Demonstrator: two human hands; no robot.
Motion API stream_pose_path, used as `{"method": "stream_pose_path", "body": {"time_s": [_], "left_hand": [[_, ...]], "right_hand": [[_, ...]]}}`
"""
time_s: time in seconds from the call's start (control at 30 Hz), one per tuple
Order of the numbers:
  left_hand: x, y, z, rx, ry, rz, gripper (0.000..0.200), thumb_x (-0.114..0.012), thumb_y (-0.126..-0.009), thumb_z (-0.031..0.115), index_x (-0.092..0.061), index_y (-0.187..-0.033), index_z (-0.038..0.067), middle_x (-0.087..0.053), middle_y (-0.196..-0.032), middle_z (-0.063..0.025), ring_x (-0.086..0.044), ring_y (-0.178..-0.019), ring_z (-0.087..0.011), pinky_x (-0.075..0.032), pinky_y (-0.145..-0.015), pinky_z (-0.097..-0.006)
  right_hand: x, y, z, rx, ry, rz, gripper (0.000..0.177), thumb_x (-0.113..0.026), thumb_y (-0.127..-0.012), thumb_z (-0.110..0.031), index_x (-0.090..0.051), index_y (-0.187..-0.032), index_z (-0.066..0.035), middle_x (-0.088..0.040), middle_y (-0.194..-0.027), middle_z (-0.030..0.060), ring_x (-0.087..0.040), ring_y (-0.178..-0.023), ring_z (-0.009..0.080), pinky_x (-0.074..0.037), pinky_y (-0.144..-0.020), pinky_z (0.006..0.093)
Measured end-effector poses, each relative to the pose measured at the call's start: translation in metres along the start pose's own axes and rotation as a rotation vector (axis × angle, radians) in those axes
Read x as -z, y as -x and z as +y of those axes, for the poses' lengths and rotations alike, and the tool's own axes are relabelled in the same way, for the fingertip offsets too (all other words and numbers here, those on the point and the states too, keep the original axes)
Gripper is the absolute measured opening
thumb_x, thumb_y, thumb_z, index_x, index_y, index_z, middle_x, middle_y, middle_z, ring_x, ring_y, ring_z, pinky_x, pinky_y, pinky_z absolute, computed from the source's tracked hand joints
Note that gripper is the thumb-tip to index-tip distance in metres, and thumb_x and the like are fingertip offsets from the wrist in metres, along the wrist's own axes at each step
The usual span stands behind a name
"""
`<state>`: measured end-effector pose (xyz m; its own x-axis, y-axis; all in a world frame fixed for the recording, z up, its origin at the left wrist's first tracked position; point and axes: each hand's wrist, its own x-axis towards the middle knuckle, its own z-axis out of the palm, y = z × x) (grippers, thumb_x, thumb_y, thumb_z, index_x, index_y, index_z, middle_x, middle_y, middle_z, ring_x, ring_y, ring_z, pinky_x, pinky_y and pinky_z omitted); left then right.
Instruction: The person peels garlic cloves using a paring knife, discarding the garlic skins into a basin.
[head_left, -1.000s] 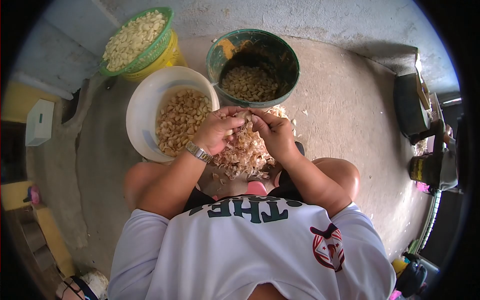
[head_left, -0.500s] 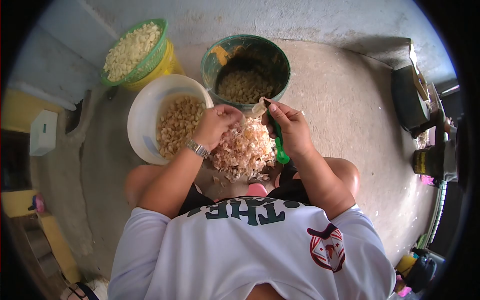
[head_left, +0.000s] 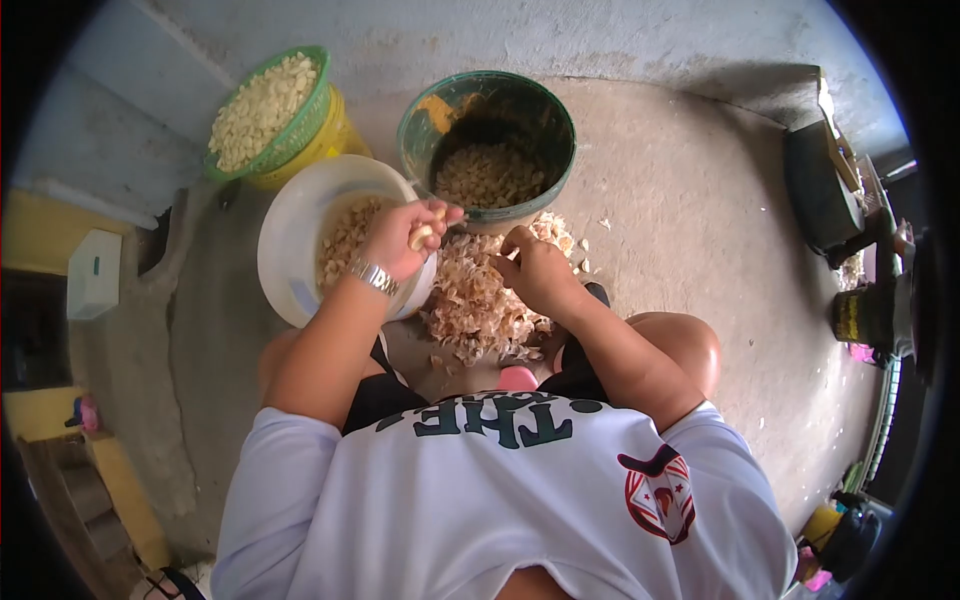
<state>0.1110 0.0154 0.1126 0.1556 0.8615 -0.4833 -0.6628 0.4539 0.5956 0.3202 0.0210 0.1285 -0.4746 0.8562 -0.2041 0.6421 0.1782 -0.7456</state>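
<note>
the left hand point(head_left: 398, 240) sits at ten o'clock from the right hand point(head_left: 535, 272), its grip pinched on a pale garlic clove point(head_left: 422, 237) above the near rim of the smooth white plastic bowl point(head_left: 285, 250) of tan cloves. the right hand's fingers curl over the papery pile of skins point(head_left: 480, 315); whether its grip holds anything i cannot tell. a round green bucket point(head_left: 520, 115) stands at twelve o'clock, close behind both hands, and a green mesh basket point(head_left: 295, 130) of whitish cloves sits at eleven. rough concrete floor point(head_left: 690, 230) lies open at three o'clock.
</note>
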Motion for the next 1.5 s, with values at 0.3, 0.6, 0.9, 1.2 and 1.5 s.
{"method": "stream_pose_path", "body": {"time_s": [0.3,0.6,0.9,1.2,1.5], "left_hand": [[-0.007,0.036,-0.026,-0.036,-0.096,0.130,0.020,-0.057,-0.073,0.004,-0.050,-0.092,0.002,-0.051,-0.074,-0.0022,-0.047,-0.063,-0.0084,-0.038,-0.052,-0.0184],[-0.004,0.029,-0.025,-0.111,0.027,0.045,0.015,-0.060,-0.073,0.004,-0.055,-0.087,0.005,-0.056,-0.078,-0.0013,-0.049,-0.064,-0.0064,-0.040,-0.056,-0.0177],[-0.007,0.029,-0.032,-0.264,-0.137,0.119,0.016,-0.063,-0.072,0.005,-0.055,-0.085,0.004,-0.057,-0.077,-0.0012,-0.054,-0.068,-0.0076,-0.043,-0.056,-0.0189],[-0.010,0.029,-0.034,-0.302,-0.162,0.122,0.014,-0.063,-0.071,0.005,-0.056,-0.082,0.003,-0.058,-0.075,-0.0019,-0.055,-0.065,-0.0082,-0.044,-0.054,-0.0197],[-0.013,0.030,-0.033,-0.310,-0.169,0.141,0.013,-0.064,-0.071,0.007,-0.056,-0.082,0.003,-0.058,-0.074,-0.0016,-0.055,-0.066,-0.0079,-0.043,-0.054,-0.0193]], "right_hand": [[-0.021,-0.003,-0.005,0.236,-0.447,-0.006,0.028,-0.053,-0.079,-0.015,-0.054,-0.104,-0.002,-0.059,-0.082,0.0189,-0.058,-0.073,0.0240,-0.044,-0.068,0.0300],[-0.019,-0.006,-0.023,0.016,-0.540,-0.102,0.027,-0.048,-0.083,-0.013,-0.053,-0.106,0.002,-0.059,-0.081,0.0134,-0.055,-0.073,0.0118,-0.043,-0.067,0.0242],[-0.019,-0.008,-0.023,0.177,-0.451,-0.034,0.027,-0.047,-0.082,-0.008,-0.052,-0.106,0.003,-0.057,-0.075,0.0148,-0.055,-0.067,0.0184,-0.043,-0.066,0.0263],[-0.015,-0.010,-0.016,0.257,-0.444,-0.065,0.029,-0.050,-0.080,-0.008,-0.051,-0.107,0.001,-0.058,-0.089,0.0194,-0.057,-0.078,0.0195,-0.043,-0.071,0.0266],[-0.015,-0.006,-0.020,0.264,-0.372,0.007,0.028,-0.052,-0.077,-0.006,-0.054,-0.104,0.000,-0.058,-0.080,0.0179,-0.057,-0.070,0.0214,-0.044,-0.066,0.0279]]}}
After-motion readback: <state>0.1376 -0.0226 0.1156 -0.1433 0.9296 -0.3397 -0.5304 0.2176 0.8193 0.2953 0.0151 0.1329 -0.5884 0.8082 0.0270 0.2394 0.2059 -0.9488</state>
